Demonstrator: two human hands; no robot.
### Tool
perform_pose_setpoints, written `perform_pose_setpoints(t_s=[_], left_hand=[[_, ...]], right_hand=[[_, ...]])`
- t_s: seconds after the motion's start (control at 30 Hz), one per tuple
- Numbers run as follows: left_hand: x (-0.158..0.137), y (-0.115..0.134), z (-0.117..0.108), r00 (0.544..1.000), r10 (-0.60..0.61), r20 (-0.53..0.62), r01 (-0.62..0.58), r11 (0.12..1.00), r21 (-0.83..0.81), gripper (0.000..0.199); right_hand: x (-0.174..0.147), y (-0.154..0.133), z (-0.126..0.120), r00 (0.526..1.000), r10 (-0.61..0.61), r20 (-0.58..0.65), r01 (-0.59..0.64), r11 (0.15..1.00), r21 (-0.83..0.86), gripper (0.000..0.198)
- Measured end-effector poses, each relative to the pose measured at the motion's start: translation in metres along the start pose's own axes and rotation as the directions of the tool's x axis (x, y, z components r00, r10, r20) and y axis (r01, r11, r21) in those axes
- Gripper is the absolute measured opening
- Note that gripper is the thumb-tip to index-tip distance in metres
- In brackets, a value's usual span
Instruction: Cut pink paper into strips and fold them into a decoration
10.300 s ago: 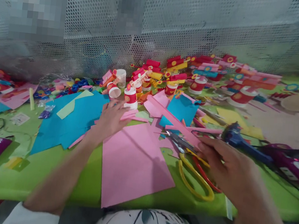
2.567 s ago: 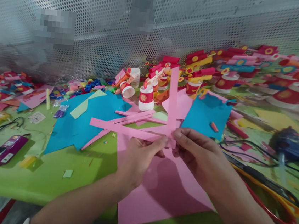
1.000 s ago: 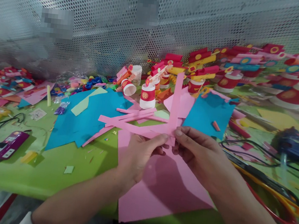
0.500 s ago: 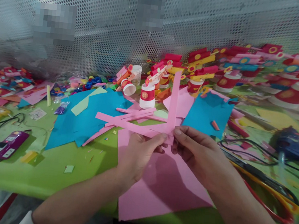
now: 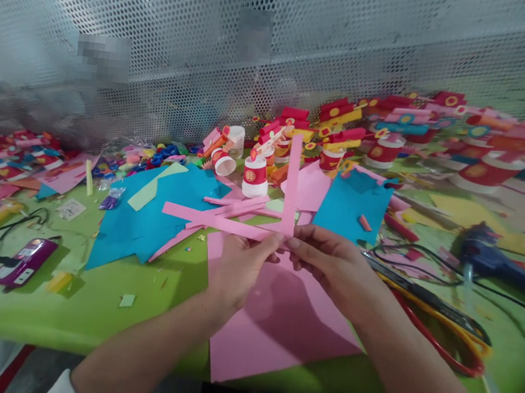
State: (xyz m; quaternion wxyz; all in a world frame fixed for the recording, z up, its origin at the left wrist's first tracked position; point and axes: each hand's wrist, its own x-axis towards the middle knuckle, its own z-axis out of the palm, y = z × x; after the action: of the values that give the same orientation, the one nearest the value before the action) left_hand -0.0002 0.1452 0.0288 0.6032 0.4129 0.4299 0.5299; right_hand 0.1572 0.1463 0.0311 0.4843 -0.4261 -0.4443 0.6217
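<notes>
Two pink paper strips meet at a corner between my hands, one standing up [image 5: 293, 181] and one stretching left [image 5: 213, 219]. My left hand [image 5: 245, 270] pinches the corner with its thumb on top. From the other side, my right hand [image 5: 326, 256] closes thumb and fingers on the same corner; its fingertips are partly hidden. Under both hands lies a pink paper sheet [image 5: 246, 351]. More pink strips [image 5: 237, 206] rest just beyond, partly over a large blue sheet [image 5: 112, 237].
Paper-cup models [image 5: 255, 177] with coloured rolls line the back along a perforated metal panel [image 5: 171, 80]. At the right are a glue gun [image 5: 486, 251], its cable, and scissors with red and yellow handles [image 5: 466, 355]. A purple device [image 5: 23, 262] with a cord lies left.
My thumbs have come closer together at the strips' corner. The view has shifted slightly, and the upright strip appears a little further left.
</notes>
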Motion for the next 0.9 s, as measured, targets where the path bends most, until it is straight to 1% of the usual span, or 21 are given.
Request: perform_pose_setpoints(t_s=[0.27,0.57,0.77,0.9], left_hand=[[0.0007,0.0014,-0.0008,0.998,-0.05,-0.028,0.049,0.999,-0.004,0.018],[0.0017,0.0039,-0.002,0.998,-0.06,0.001,0.06,0.998,-0.023,0.024],[0.0029,0.0054,-0.0041,0.997,-0.072,0.039,0.073,0.997,-0.029,0.025],[0.0036,0.0064,-0.0051,0.992,-0.103,0.066,0.107,0.992,-0.06,0.023]], right_hand=[[0.0032,0.0045,-0.0036,1.0,-0.002,-0.014,0.002,1.0,-0.002,0.029],[0.004,0.0032,-0.0037,0.999,0.004,-0.047,-0.007,0.998,-0.061,0.035],[0.0023,-0.0016,-0.0008,0.993,-0.062,-0.101,0.046,0.987,-0.157,0.034],[0.0014,-0.0005,-0.0014,0.987,-0.099,-0.129,0.076,0.982,-0.173,0.037]])
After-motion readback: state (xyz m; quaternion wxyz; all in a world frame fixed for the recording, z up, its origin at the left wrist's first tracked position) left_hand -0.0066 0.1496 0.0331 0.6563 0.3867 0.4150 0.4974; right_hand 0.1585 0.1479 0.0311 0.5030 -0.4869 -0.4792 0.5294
